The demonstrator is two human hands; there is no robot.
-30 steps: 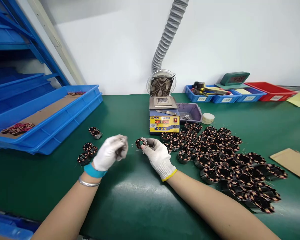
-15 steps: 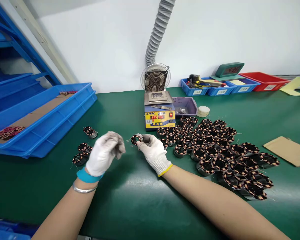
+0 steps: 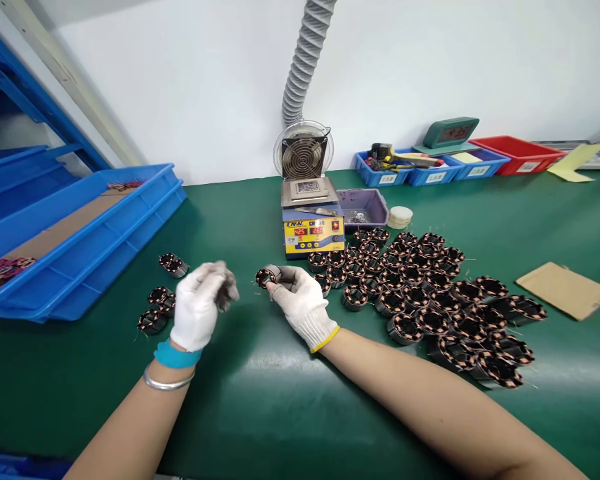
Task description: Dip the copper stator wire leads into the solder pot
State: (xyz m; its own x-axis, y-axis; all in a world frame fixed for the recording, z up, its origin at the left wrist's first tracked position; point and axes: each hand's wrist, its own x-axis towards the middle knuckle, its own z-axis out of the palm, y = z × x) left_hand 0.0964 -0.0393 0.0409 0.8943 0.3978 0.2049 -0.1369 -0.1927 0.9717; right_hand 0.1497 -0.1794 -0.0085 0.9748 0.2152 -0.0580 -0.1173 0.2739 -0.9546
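Note:
My right hand (image 3: 300, 300), in a white glove with a yellow cuff, is closed on a motor stator (image 3: 269, 275), a short dark ring with copper windings and thin wire ends pointing left. To the left of that stator, apart from it, is my gloved left hand (image 3: 205, 297). Its fingers are curled together, with grey fingertips; whether anything is between them is hidden. Beside my left hand stand several more stators (image 3: 153, 321) on the green table. A large group of stators (image 3: 433, 321) lies to the right of my right hand.
A yellow-and-blue solder pot (image 3: 313, 230) with a fan sits behind my hands, under a grey duct (image 3: 307, 60). Near it are a purple bin (image 3: 375, 208) and a round white container (image 3: 399, 217). A blue crate (image 3: 125, 220) is left; tool trays (image 3: 385, 177) and brown cardboard (image 3: 565, 290) are right.
The whole view has shifted slightly. My left hand's fingers have curled a little more, apart from the stator. My right hand still holds the stator, tilted slightly differently.

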